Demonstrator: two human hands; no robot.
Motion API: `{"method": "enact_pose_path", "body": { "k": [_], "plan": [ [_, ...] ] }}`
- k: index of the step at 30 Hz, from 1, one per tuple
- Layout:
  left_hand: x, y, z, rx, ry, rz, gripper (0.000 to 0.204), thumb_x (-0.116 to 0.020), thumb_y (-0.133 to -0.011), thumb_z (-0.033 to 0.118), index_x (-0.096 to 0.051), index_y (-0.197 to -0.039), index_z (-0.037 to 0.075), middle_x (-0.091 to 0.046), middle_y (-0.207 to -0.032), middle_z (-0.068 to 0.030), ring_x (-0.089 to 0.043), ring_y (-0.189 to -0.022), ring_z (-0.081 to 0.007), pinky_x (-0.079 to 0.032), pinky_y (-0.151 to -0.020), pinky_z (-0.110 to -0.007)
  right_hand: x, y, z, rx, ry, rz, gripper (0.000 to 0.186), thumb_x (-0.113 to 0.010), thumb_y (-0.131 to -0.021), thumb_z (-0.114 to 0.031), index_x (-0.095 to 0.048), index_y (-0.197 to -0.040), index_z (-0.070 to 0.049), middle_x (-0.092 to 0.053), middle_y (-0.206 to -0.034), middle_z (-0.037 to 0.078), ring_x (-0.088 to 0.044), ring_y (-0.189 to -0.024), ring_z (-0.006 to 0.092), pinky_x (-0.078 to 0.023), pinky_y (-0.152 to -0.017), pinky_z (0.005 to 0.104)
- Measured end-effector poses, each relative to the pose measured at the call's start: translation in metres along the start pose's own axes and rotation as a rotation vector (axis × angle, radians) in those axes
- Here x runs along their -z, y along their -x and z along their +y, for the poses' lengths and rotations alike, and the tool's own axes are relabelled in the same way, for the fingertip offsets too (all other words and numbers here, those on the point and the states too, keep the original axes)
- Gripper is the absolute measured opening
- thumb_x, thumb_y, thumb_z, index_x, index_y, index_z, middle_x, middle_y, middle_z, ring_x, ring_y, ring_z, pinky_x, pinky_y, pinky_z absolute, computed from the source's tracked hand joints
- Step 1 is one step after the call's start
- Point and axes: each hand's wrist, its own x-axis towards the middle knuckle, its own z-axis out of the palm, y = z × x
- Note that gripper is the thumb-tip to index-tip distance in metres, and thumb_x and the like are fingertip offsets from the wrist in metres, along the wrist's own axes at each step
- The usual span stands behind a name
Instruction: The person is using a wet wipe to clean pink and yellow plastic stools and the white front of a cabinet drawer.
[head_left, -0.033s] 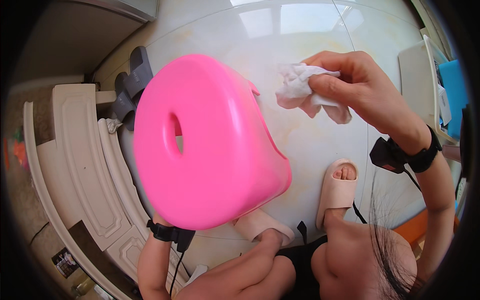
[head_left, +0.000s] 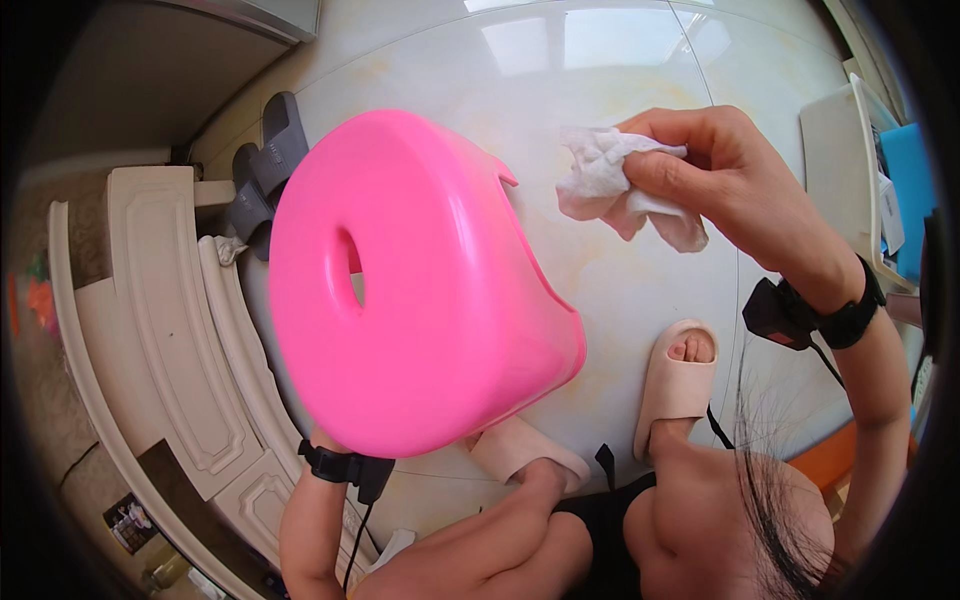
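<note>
A pink plastic stool [head_left: 400, 300] with an oval slot in its seat is tilted in front of me, its seat turned toward me. My left hand [head_left: 326, 437] reaches behind its lower near edge and holds it up; the stool hides the fingers, and only the wrist shows. To the right of the stool, my right hand [head_left: 690, 170] pinches a crumpled white tissue [head_left: 600, 180] between thumb and fingers. The tissue is in the air, apart from the stool.
Cream cabinet panels [head_left: 160, 320] line the left side. Grey slippers [head_left: 275, 150] lie beyond the stool on the pale tiled floor [head_left: 420, 70]. My feet wear beige slippers [head_left: 675, 385]. A white bin [head_left: 840, 165] with a blue item [head_left: 905, 190] stands at the right.
</note>
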Motion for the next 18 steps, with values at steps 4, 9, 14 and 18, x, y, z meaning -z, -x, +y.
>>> {"method": "enact_pose_path", "body": {
  "k": [4, 9, 14, 18],
  "plan": [
    [0.004, -0.002, 0.005, 0.025, -0.017, 0.025, 0.015, -0.054, -0.087, 0.015, -0.063, -0.098, 0.009, -0.068, -0.098, -0.0007, -0.067, -0.084, -0.0126, -0.037, -0.091, -0.024, -0.011, -0.01, 0.0, -0.066, -0.082, -0.13, 0.026, -0.055, -0.093, -0.017, -0.069, -0.099, 0.004, -0.064, -0.069, 0.004, -0.05, -0.055, 0.0056, -0.04, -0.051, 0.0213],
    [0.009, -0.005, 0.017, 0.027, -0.048, 0.052, 0.015, -0.058, -0.081, 0.011, -0.064, -0.095, 0.013, -0.068, -0.099, 0.0032, -0.066, -0.085, -0.0099, -0.028, -0.102, -0.024, -0.035, -0.02, 0.001, -0.094, -0.103, -0.188, 0.025, -0.055, -0.091, -0.015, -0.068, -0.095, 0.006, -0.059, -0.063, 0.004, -0.05, -0.054, 0.0079, -0.041, -0.051, 0.0247],
    [0.015, -0.012, 0.025, 0.088, -0.025, 0.126, 0.012, -0.06, -0.081, 0.016, -0.065, -0.092, 0.013, -0.07, -0.101, -0.0003, -0.066, -0.092, -0.011, -0.021, -0.11, -0.032, -0.046, -0.038, -0.006, -0.09, 0.038, -0.269, 0.02, -0.056, -0.095, -0.012, -0.065, -0.104, 0.003, -0.064, -0.077, 0.001, -0.057, -0.068, 0.0032, -0.045, -0.057, 0.0186],
    [-0.009, -0.037, -0.06, 0.276, 0.225, 0.248, 0.015, -0.057, -0.085, 0.02, -0.064, -0.094, 0.011, -0.07, -0.104, -0.0036, -0.066, -0.099, -0.0136, -0.02, -0.113, -0.038, -0.065, -0.056, -0.011, 0.176, -0.07, -0.186, 0.015, -0.057, -0.092, -0.007, -0.065, -0.104, -0.001, -0.066, -0.082, 0.003, -0.061, -0.07, 0.0056, -0.049, -0.059, 0.0199]
  ]
}}
